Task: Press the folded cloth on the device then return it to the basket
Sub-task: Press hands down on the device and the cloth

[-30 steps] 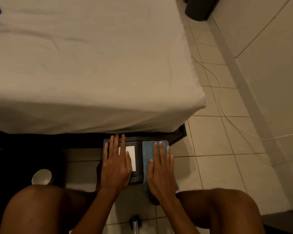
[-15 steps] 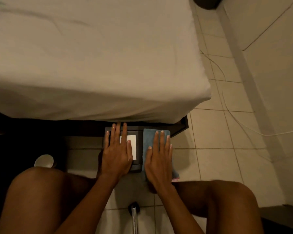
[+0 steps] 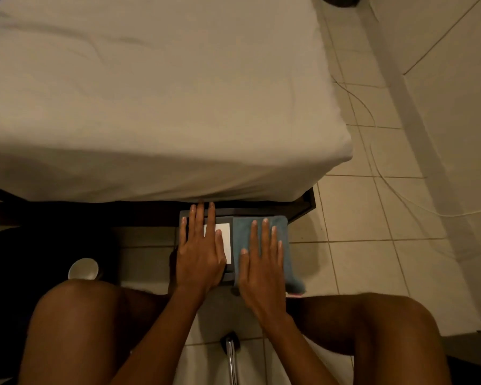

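Observation:
A dark flat device (image 3: 228, 269) with a white rectangular panel (image 3: 225, 240) lies on the tiled floor at the foot of the bed. A folded blue cloth (image 3: 285, 245) covers its right part. My left hand (image 3: 200, 251) rests flat on the device's left side, fingers spread, partly covering the white panel. My right hand (image 3: 261, 262) presses flat on the blue cloth, fingers straight and apart. No basket shows in this view.
A bed with a white sheet (image 3: 150, 93) fills the upper view, its dark frame (image 3: 303, 204) just beyond the device. My bare knees flank the hands. A white cup (image 3: 83, 268) stands at left. A white cable (image 3: 386, 184) runs over the tiles at right. A metal post (image 3: 231, 357) stands between my legs.
The view has tilted, so bed and device sit a little higher in frame. Both hands stay flat in the same places on the device and the cloth.

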The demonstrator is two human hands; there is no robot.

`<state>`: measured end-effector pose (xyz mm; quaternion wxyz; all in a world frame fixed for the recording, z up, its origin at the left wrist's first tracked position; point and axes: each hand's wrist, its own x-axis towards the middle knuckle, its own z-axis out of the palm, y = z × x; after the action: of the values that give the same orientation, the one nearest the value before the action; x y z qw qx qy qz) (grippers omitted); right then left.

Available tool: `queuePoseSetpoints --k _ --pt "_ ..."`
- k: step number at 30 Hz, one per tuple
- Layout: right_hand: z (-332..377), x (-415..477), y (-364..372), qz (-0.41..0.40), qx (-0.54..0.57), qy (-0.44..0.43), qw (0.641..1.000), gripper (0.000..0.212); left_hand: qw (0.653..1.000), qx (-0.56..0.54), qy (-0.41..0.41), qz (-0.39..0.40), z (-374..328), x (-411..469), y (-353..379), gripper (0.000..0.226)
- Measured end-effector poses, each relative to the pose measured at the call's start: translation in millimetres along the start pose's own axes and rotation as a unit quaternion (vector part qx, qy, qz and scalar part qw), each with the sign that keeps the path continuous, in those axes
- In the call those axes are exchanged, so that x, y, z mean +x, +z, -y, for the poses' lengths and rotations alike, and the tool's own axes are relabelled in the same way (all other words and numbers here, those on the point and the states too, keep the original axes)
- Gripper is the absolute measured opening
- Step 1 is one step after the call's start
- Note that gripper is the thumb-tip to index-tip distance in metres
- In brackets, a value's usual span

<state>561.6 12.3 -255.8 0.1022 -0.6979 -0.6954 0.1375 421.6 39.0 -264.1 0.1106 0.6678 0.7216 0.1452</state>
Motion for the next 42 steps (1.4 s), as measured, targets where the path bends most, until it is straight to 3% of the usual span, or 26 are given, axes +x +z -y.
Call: queuePoseSetpoints --k 3,8,14,19,24,29,33,42 --pt "-14.8 -6.6 -3.2 0.029 0.026 -0.033 0.999 0.064 1.0 0.001 0.004 0.002 0.2 0.8 -1.0 0.059" --pt "-7.2 31.4 -0.6 -0.007 0.022 0.009 1.0 0.063 1.0 -0.001 0.001 0.002 -0.4 1.5 0.6 0.058" --pt "-18.8 -2.7 -8.4 0.031 0.037 -0.051 0.998 0.059 1.0 -0.009 0.004 0.013 0.5 0.5 1.7 0.059" --pt "7.1 37.9 -8.8 -0.004 0.01 0.037 0.999 0.06 1.0 -0.012 0.002 0.002 2.4 1.2 3.7 0.058" --pt "-13.8 11.8 -12.8 0.076 0.053 -0.04 0.995 0.057 1.0 -0.025 0.006 0.004 1.1 1.1 1.4 0.058" --pt "6.0 34.5 -11.0 0.03 0.028 0.016 0.999 0.058 1.0 0.0 0.007 0.004 0.4 0.2 2.6 0.058" --pt "3.5 13.1 -16.6 0.068 0.038 -0.017 0.997 0.063 1.0 0.016 0.009 0.004 1.3 3.5 4.1 0.059" --pt "5.4 23.5 -12.3 0.037 0.043 -0.013 0.998 0.058 1.0 -0.007 0.003 0.006 0.0 3.2 1.0 0.057"
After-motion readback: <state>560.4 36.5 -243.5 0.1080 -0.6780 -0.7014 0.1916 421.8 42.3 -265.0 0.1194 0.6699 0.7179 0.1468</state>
